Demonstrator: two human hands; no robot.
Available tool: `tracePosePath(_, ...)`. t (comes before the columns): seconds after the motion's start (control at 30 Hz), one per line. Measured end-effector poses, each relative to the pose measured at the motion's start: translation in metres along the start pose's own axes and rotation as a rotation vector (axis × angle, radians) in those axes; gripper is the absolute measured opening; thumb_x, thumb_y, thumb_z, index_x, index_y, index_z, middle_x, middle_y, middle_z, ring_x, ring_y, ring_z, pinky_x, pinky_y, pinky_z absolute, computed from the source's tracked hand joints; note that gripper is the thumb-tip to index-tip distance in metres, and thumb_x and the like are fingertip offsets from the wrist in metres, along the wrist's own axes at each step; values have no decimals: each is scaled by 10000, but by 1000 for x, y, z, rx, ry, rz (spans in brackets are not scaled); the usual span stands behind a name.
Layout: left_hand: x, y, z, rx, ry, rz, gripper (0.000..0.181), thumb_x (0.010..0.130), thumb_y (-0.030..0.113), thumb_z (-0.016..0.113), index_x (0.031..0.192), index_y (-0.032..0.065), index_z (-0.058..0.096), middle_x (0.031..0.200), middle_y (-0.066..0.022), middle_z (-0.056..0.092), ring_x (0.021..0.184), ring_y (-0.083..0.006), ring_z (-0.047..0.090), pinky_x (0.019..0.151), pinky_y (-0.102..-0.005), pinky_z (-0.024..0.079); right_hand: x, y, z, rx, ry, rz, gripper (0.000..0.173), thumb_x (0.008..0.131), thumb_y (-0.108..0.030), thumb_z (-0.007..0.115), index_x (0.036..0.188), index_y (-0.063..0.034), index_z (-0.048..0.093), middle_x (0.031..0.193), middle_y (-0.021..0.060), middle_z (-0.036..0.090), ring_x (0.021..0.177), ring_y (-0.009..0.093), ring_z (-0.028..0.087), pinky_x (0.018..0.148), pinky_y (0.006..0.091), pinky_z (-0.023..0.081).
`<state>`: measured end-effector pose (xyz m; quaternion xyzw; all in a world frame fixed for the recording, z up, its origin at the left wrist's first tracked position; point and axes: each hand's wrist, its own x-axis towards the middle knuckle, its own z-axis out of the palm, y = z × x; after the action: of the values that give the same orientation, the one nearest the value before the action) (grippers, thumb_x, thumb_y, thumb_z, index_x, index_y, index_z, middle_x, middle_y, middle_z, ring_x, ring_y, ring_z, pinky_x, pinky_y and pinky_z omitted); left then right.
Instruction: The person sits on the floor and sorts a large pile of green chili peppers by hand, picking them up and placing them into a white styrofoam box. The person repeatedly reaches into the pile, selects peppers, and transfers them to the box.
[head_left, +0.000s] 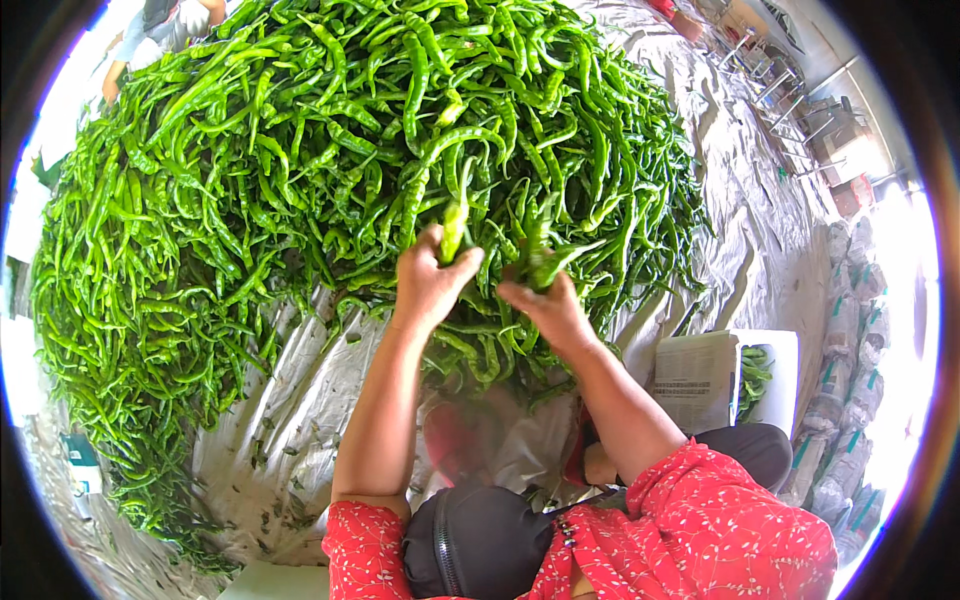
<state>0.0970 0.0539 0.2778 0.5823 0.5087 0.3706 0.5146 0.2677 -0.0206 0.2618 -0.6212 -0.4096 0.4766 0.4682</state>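
Note:
A large heap of long green chili peppers spreads in front of me. My left hand grips a pale yellow-green pepper between thumb and fingers, its tip end pointing away from me. To its right, my right hand is closed around a small bunch of green peppers, slightly blurred. Both hands are over the near edge of the heap, a short gap apart. The fingers of the right hand are partly hidden by the peppers.
At my right stands a white box lined with printed paper, with green peppers inside. Wrinkled pale sheeting covers the floor, scattered with leaf bits. Stacked plastic-wrapped bundles line the far right. Another person is at the upper left.

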Motion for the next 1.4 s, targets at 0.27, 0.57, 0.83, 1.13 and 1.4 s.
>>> tracePosePath(0.27, 10, -62, 19, -200, 183, -114, 144, 818, 146, 730, 851, 57, 622, 773, 4, 608, 658, -83, 517, 590, -240, 438, -11, 25, -5, 581, -21, 251, 285, 860, -171, 634, 1102, -29, 582, 927, 74, 650, 813, 178, 623, 718, 321, 503)
tracePosePath(0.57, 45, -78, 64, 757, 131, -143, 422, 708, 370, 735, 969, 64, 605, 908, -179, 672, 826, -343, 658, 724, -437, 531, -28, 10, -36, 670, -136, 181, 353, 820, -234, 683, 1099, -45, 579, 912, 84, 656, 834, 196, 622, 743, 334, 505)
tracePosePath(0.83, -53, -25, 38, 279, 49, -120, 443, 842, 316, 672, 1065, -44, 540, 907, -184, 670, 760, -294, 649, 686, -387, 507, -29, 1, -23, 603, -124, 299, 326, 797, -129, 714, 1086, -26, 604, 978, 55, 656, 855, 149, 592, 757, 294, 466)
tracePosePath(1.13, -71, 68, 18, -375, 175, -319, 592, 971, 460, 471, 1343, 1, 430, 1198, -93, 566, 1040, -179, 551, 832, -309, 467, -27, -90, 3, 545, -433, 179, 487, 781, -66, 730, 1222, -55, 525, 1079, 75, 637, 940, 184, 622, 785, 333, 533)
tracePosePath(1.4, -76, 180, 52, -396, -58, -36, 688, 979, 537, 366, 1446, 38, 295, 1426, -126, 386, 1281, -229, 401, 1056, -364, 323, -46, -180, -50, 299, -369, 1, 626, 740, -135, 781, 1274, -18, 475, 1102, 105, 639, 984, 197, 620, 873, 318, 507)
